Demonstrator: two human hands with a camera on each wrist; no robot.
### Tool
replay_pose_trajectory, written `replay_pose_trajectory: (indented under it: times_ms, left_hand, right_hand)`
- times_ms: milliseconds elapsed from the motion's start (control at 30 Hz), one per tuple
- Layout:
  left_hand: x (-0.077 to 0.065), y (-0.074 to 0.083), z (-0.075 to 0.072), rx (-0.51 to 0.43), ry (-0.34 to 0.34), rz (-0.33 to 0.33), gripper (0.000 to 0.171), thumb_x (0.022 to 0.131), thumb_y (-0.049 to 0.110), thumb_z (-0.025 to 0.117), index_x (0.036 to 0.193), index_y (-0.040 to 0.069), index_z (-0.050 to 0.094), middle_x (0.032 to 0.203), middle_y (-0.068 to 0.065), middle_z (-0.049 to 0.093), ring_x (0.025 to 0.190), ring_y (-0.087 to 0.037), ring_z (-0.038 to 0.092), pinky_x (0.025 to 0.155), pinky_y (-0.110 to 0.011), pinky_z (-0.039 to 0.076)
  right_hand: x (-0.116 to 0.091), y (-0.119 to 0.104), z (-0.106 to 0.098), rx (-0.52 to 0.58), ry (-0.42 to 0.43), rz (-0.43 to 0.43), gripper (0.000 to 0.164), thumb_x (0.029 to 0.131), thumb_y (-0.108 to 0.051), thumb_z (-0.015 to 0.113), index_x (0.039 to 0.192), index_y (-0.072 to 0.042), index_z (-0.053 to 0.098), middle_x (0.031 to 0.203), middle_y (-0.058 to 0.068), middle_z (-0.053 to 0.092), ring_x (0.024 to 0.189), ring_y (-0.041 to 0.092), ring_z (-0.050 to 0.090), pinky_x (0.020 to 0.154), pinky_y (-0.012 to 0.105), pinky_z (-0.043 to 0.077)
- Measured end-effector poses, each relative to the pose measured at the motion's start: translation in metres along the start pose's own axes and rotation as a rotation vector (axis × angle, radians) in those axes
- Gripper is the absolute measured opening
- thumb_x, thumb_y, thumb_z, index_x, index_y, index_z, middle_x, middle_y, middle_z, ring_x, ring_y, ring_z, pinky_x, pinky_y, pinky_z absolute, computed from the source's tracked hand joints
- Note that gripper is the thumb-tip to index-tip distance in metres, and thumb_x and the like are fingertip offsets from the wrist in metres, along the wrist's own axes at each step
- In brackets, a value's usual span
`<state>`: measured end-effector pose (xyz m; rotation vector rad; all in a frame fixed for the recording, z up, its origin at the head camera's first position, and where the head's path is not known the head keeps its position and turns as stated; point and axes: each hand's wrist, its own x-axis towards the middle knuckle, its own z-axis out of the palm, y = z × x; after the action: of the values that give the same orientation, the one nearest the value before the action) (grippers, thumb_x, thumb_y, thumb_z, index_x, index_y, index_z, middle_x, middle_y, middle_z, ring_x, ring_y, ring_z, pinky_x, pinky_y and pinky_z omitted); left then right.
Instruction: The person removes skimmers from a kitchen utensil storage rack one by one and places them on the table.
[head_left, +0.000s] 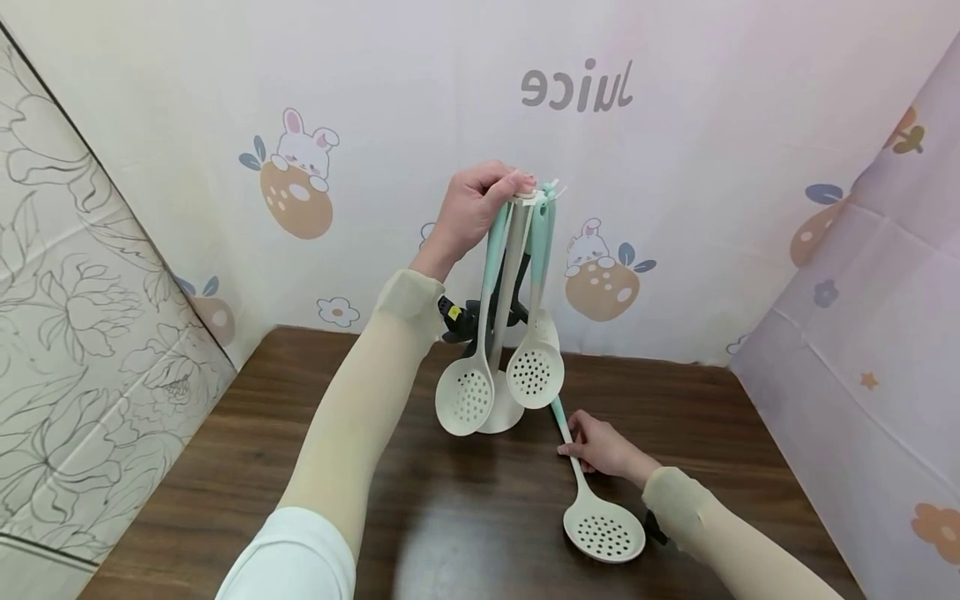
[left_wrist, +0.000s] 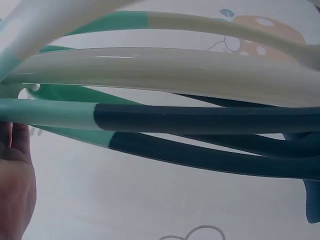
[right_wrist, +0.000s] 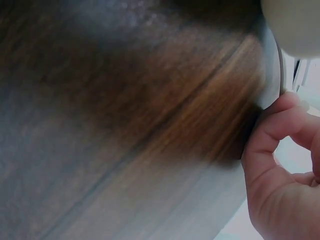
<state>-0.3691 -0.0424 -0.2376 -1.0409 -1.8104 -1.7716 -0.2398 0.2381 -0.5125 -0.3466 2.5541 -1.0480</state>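
My left hand (head_left: 474, 204) grips the top of an upright white utensil stand (head_left: 501, 412), thumb over its cap. Two cream perforated spoons hang on the stand's near side, the left spoon (head_left: 465, 398) lower than the right spoon (head_left: 535, 375); both have mint handle ends. Dark utensils (left_wrist: 210, 120) with mint ends hang behind, their heads partly hidden. Low at the right, my right hand (head_left: 606, 448) pinches the handle of a cream skimmer (head_left: 603, 535) with a round perforated head. Its mint end points toward the stand's base. In the right wrist view, the fingers (right_wrist: 270, 135) are curled.
The brown wooden table (head_left: 315, 467) runs back to a printed cloth (head_left: 420, 100) with rabbits and fruit. Patterned side cloths stand at the left (head_left: 90, 333) and right. A black wrist camera (head_left: 459, 321) on the left wrist is close beside the hanging utensils.
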Motion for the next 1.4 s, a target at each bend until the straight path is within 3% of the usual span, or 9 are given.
replay_pose_trajectory:
  times_ms: [167, 433, 733, 967, 1167, 1267, 1400]
  left_hand:
    - [0.001, -0.001, -0.002, -0.058, -0.017, -0.012, 0.019, 0.098, 0.008, 0.061, 0.092, -0.004, 0.075, 0.100, -0.009, 0.074, 0.109, -0.019, 0.065, 0.100, -0.031, 0.045]
    - [-0.001, 0.001, 0.004, 0.002, -0.004, 0.038, 0.023, 0.101, 0.007, 0.056, 0.095, -0.005, 0.074, 0.100, -0.013, 0.072, 0.107, -0.018, 0.065, 0.098, -0.031, 0.046]
    - [-0.016, 0.043, 0.010, 0.287, 0.039, 0.203, 0.015, 0.097, 0.001, 0.061, 0.094, -0.008, 0.073, 0.106, -0.017, 0.068, 0.108, -0.019, 0.054, 0.094, -0.027, 0.040]
    - [-0.010, 0.018, 0.003, 0.397, 0.004, 0.315, 0.014, 0.097, 0.008, 0.064, 0.096, 0.001, 0.076, 0.101, -0.006, 0.072, 0.104, -0.016, 0.056, 0.089, -0.027, 0.043]
    - [-0.015, 0.020, 0.006, 0.335, -0.009, 0.281, 0.027, 0.103, 0.008, 0.052, 0.090, 0.002, 0.075, 0.100, -0.006, 0.072, 0.105, -0.018, 0.056, 0.094, -0.028, 0.041]
    - [-0.017, 0.019, 0.007, 0.351, -0.010, 0.267, 0.026, 0.102, 0.010, 0.053, 0.093, 0.002, 0.077, 0.103, -0.005, 0.071, 0.107, -0.016, 0.054, 0.094, -0.027, 0.041]
    - [-0.018, 0.015, 0.009, 0.403, -0.001, 0.298, 0.023, 0.100, 0.013, 0.058, 0.096, 0.003, 0.079, 0.105, -0.005, 0.070, 0.105, -0.016, 0.052, 0.090, -0.028, 0.042]
  right_hand:
    - [-0.002, -0.002, 0.000, 0.009, -0.005, 0.005, 0.034, 0.091, -0.017, 0.074, 0.109, -0.002, 0.049, 0.069, 0.007, 0.057, 0.052, 0.019, 0.056, 0.051, 0.033, 0.048]
    - [-0.005, -0.003, -0.001, 0.005, -0.006, 0.013, 0.033, 0.091, -0.018, 0.074, 0.108, -0.002, 0.050, 0.069, 0.007, 0.056, 0.052, 0.019, 0.056, 0.051, 0.033, 0.048]
    - [-0.005, -0.002, -0.001, 0.001, -0.019, 0.015, 0.033, 0.092, -0.021, 0.072, 0.109, -0.003, 0.050, 0.069, 0.008, 0.056, 0.052, 0.020, 0.056, 0.051, 0.034, 0.047]
    - [-0.003, -0.002, -0.003, -0.001, -0.017, 0.026, 0.034, 0.092, -0.021, 0.074, 0.108, -0.003, 0.050, 0.068, 0.008, 0.056, 0.052, 0.020, 0.056, 0.052, 0.034, 0.047]
    - [-0.004, -0.004, -0.003, 0.004, -0.023, 0.032, 0.033, 0.092, -0.020, 0.073, 0.108, -0.003, 0.050, 0.068, 0.008, 0.056, 0.053, 0.020, 0.056, 0.052, 0.034, 0.047]
    - [-0.004, -0.004, -0.003, 0.001, -0.019, 0.043, 0.033, 0.092, -0.021, 0.073, 0.108, -0.004, 0.050, 0.068, 0.008, 0.056, 0.053, 0.020, 0.056, 0.052, 0.033, 0.047]
    - [-0.005, -0.005, -0.002, 0.005, -0.014, 0.048, 0.032, 0.092, -0.020, 0.073, 0.108, -0.003, 0.050, 0.069, 0.008, 0.056, 0.053, 0.020, 0.055, 0.052, 0.033, 0.046]
